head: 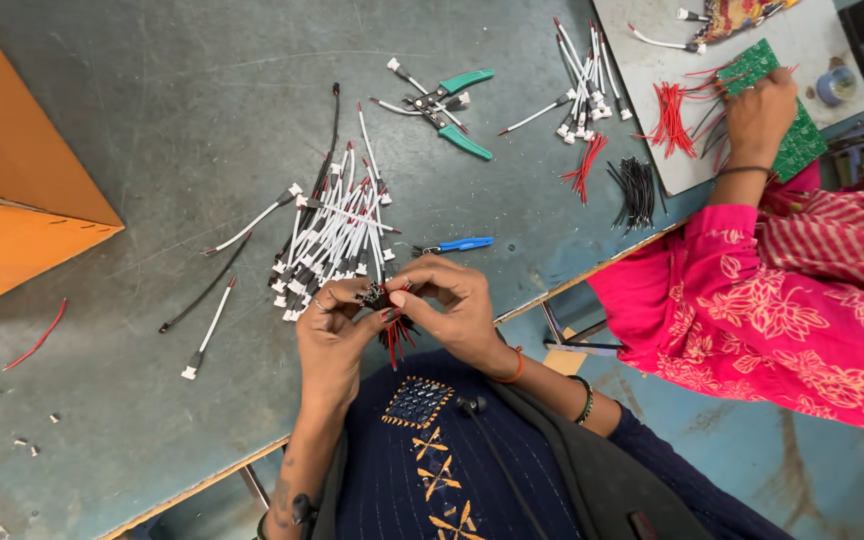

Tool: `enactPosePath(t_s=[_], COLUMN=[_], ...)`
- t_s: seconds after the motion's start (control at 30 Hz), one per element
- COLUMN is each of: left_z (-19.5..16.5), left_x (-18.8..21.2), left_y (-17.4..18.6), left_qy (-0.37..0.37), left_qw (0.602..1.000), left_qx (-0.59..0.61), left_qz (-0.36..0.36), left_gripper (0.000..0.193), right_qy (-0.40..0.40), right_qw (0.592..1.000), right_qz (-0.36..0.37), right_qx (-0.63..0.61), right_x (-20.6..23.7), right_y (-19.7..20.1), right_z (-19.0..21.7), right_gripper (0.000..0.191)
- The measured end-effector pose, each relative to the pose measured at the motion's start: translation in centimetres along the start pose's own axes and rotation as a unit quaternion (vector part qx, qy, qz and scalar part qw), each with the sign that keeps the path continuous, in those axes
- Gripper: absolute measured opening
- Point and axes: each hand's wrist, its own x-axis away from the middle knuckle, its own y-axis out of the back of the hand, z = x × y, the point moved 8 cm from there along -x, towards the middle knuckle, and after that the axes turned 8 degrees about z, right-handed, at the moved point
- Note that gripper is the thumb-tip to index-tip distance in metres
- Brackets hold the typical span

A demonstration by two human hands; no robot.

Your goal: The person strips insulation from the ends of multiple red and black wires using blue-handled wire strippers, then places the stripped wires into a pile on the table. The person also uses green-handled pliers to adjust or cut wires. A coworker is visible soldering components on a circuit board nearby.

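My left hand and right hand pinch a small connector, fingers closed on it. Red and black wires hang below. The cable pile lies just beyond on the bench.

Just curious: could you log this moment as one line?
hands: both pinch small wire bundle | left hand | right hand | beside: pile of white-black wires

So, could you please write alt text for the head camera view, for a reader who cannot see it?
Left hand and right hand together pinch a small bundle of red and black wires over a grey-green metal table. Just beyond lies a pile of white and black wires with white connectors. A co-worker in pink handles a green circuit board.
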Motion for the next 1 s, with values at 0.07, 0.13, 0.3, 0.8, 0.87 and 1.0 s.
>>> enactPosePath(t_s=[0.07, 0.13, 0.3, 0.8, 0.87, 1.0], left_z=[-0.5, -0.9, -1.5, 2.4, 2.9, 3.5], left_x=[0.1, 0.2, 0.5, 1.4, 1.4, 1.4], left_y=[-0.1, -0.2, -0.2, 2.6, 3.2, 5.4], left_qy=[-0.023, -0.027, -0.025, 0.092, 0.106, 0.092], left_qw=[1.000, 0.997, 0.988, 0.994, 0.993, 0.991], left_qx=[-0.017, -0.071, -0.148, 0.043, 0.019, -0.095], left_qz=[0.006, 0.020, 0.041, -0.051, -0.046, -0.028], left_gripper=[0.027, 0.024, 0.020, 0.032, 0.031, 0.027], right_qy=[-0.001, -0.008, -0.020, 0.037, 0.049, 0.044], right_qw=[1.000, 1.000, 0.999, 0.994, 0.988, 0.985], right_qz=[0.003, 0.008, 0.028, 0.037, 0.042, 0.043], right_qx=[0.009, 0.013, 0.024, 0.091, 0.139, 0.160], right_x=[0.0, -0.1, 0.0, 0.4, 0.2, 0.2], right_y=[0.1, 0.2, 0.5, -1.9, -2.1, -2.2], right_z=[0.0, -0.2, -0.4, 2.1, 2.5, 2.0], right_gripper=[0.015, 0.016, 0.013, 0.015, 0.017, 0.017])
